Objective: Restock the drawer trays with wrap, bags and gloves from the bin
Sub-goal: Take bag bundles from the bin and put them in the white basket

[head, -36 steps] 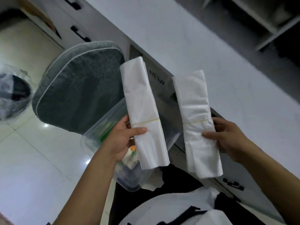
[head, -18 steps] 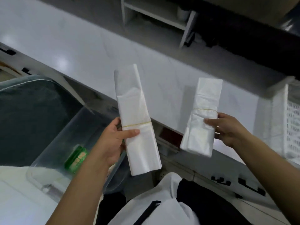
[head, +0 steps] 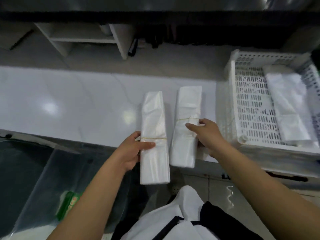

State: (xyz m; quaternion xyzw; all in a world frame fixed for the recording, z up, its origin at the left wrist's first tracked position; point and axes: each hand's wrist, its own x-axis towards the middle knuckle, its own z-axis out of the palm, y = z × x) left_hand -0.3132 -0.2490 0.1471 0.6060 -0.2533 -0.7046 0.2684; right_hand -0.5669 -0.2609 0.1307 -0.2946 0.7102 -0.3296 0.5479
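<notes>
Each hand, left (head: 129, 151) and right (head: 208, 135), pinches a bag bundle (head: 154, 135) (head: 187, 125) near its rubber band. They look light, floppy, slippery; that's the best hold.

Both forearms bare, no sleeves, no gloves/watch. White top (head: 173, 220) w/ black strap + black panel at chest.
</notes>
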